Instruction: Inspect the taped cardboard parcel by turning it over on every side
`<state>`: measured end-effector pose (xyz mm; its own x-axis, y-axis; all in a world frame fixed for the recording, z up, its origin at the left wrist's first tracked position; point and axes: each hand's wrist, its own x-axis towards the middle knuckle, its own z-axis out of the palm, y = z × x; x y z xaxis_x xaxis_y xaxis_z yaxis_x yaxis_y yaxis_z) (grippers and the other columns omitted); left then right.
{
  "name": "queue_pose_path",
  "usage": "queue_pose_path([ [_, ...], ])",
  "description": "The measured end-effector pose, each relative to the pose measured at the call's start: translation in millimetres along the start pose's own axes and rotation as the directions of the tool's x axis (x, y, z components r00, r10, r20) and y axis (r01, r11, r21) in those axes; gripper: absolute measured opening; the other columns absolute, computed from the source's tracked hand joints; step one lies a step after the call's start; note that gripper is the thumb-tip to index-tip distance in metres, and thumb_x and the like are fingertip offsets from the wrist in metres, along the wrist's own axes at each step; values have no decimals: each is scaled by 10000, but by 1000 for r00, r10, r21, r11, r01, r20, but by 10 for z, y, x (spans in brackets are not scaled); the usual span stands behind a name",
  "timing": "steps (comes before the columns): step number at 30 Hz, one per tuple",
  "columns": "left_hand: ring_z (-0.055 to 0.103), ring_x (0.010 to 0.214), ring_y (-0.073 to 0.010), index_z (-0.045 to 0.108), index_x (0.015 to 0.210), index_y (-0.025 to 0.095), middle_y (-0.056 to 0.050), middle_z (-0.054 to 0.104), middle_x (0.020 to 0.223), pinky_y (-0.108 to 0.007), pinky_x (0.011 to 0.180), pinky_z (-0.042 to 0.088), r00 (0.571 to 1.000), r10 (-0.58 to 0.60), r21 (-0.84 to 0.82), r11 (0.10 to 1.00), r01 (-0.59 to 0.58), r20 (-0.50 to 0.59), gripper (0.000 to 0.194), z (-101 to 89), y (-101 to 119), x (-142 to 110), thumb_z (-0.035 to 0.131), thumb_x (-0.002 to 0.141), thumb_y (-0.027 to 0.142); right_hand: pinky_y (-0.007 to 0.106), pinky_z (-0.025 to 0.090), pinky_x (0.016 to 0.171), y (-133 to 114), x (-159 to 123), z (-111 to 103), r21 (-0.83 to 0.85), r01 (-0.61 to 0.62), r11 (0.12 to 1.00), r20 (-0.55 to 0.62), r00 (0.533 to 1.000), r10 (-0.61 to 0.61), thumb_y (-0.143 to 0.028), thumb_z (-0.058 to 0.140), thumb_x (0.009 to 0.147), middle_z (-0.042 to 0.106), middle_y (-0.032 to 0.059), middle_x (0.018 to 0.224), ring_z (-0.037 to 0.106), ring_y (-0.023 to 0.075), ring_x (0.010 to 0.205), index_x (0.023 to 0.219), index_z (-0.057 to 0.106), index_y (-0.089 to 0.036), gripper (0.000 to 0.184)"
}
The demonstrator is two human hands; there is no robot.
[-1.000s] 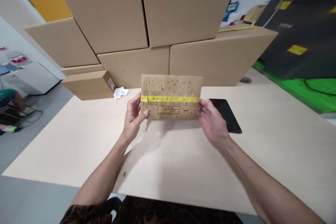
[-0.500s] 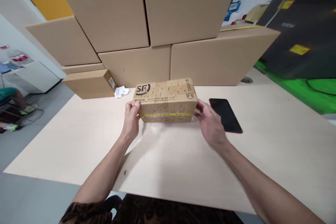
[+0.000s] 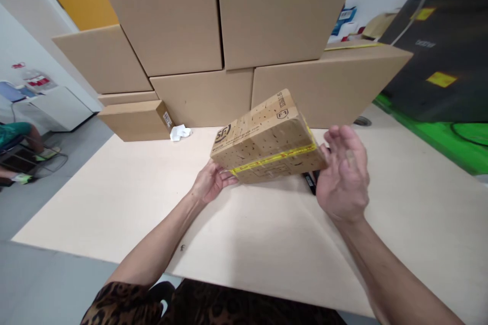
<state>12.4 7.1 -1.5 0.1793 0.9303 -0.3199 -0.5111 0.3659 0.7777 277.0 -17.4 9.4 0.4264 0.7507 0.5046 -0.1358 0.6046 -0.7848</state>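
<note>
A printed cardboard box (image 3: 263, 137) with a yellow tape band is tilted above the table, its right end higher than its left. My left hand (image 3: 213, 180) holds it at the lower left corner, fingers reaching under the edge. Beside the box's right end, my right hand (image 3: 345, 172) is open, fingers stretched upward and palm turned toward the box. Whether its fingertips touch the corner I cannot tell. Between the box and my right hand, only a dark edge of the black tablet (image 3: 310, 183) shows; the rest is hidden.
Large plain cartons (image 3: 202, 99) are stacked along the table's back. A smaller flat carton (image 3: 131, 122) and crumpled white paper (image 3: 180, 132) lie at the back left. Beyond the pale tabletop (image 3: 114, 203), a person's leg (image 3: 34, 137) shows at far left. A dark machine (image 3: 438, 56) stands right.
The box has tipped, its right end rising and shifting right. My right hand has opened and moved right and up; my left hand has slid under the left corner.
</note>
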Motion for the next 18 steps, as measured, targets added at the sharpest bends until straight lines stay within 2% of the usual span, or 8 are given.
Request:
queue_pose_path([
  [3, 764, 796, -208, 687, 1189, 234, -68, 767, 1015, -345, 711, 648, 998, 60, 34, 998, -59, -24, 477, -60, 23, 10, 570, 1021, 665, 624, 301, 1336, 83, -1, -14, 39, -112, 993, 62, 992, 110, -575, 755, 882, 687, 13, 1494, 579, 329, 1476, 1349, 727, -401, 499],
  [5, 751, 860, -231, 687, 1254, 267, -88, 755, 1113, -367, 728, 641, 990, 137, 86, 987, -135, -23, 731, -101, 74, 20, 531, 906, 891, 580, 348, 1324, 110, -51, 11, 40, -175, 984, 132, 977, 169, -584, 777, 878, 700, 23, 1488, 597, 321, 1459, 1333, 741, -383, 498],
  [8, 720, 1132, -310, 687, 1301, 320, -108, 721, 1337, -452, 908, 623, 959, 279, 263, 930, -258, -47, 811, -133, 144, 23, 626, 788, 945, 518, 367, 1324, 121, -158, 96, 26, -259, 966, 201, 948, 249, -595, 752, 920, 679, 26, 1537, 543, 299, 1522, 1338, 739, -368, 475],
  [10, 588, 1416, -365, 674, 1347, 355, -92, 652, 1510, -531, 1115, 534, 884, 467, 364, 828, -427, -26, 792, -132, 177, -3, 679, 781, 909, 508, 422, 1289, 135, -206, 162, 64, -321, 945, 209, 930, 302, -605, 733, 931, 678, 25, 1540, 530, 292, 1534, 1332, 728, -364, 468],
  [12, 390, 1607, -377, 678, 1373, 360, -70, 575, 1620, -547, 1270, 395, 743, 668, 433, 656, -619, 50, 809, -124, 207, -61, 707, 768, 897, 517, 526, 1191, 172, -218, 210, 132, -427, 894, 218, 893, 394, -661, 682, 940, 716, 30, 1483, 574, 300, 1490, 1289, 726, -358, 465],
  [14, 254, 1681, -371, 693, 1380, 359, -48, 523, 1672, -523, 1339, 308, 607, 784, 468, 491, -734, 129, 815, -114, 230, -140, 707, 768, 897, 523, 605, 1072, 241, -205, 219, 174, -569, 804, 208, 819, 535, -737, 628, 936, 771, 37, 1378, 643, 317, 1407, 1210, 738, -345, 491],
  [15, 211, 1697, -371, 695, 1388, 359, -36, 491, 1698, -517, 1355, 283, 565, 811, 481, 438, -760, 155, 806, -108, 235, -177, 698, 782, 891, 527, 623, 1031, 285, -196, 208, 178, -634, 753, 188, 772, 607, -774, 608, 927, 793, 42, 1321, 677, 325, 1359, 1175, 745, -337, 521],
  [18, 130, 1721, -355, 604, 1499, 372, -8, 328, 1795, -510, 1388, 213, 550, 822, 520, 409, -750, 147, 805, -72, 203, -231, 752, 828, 791, 517, 642, 977, 424, -182, 138, 163, -730, 663, 93, 681, 727, -778, 684, 870, 817, 38, 1243, 734, 326, 1249, 1121, 756, -325, 523],
])
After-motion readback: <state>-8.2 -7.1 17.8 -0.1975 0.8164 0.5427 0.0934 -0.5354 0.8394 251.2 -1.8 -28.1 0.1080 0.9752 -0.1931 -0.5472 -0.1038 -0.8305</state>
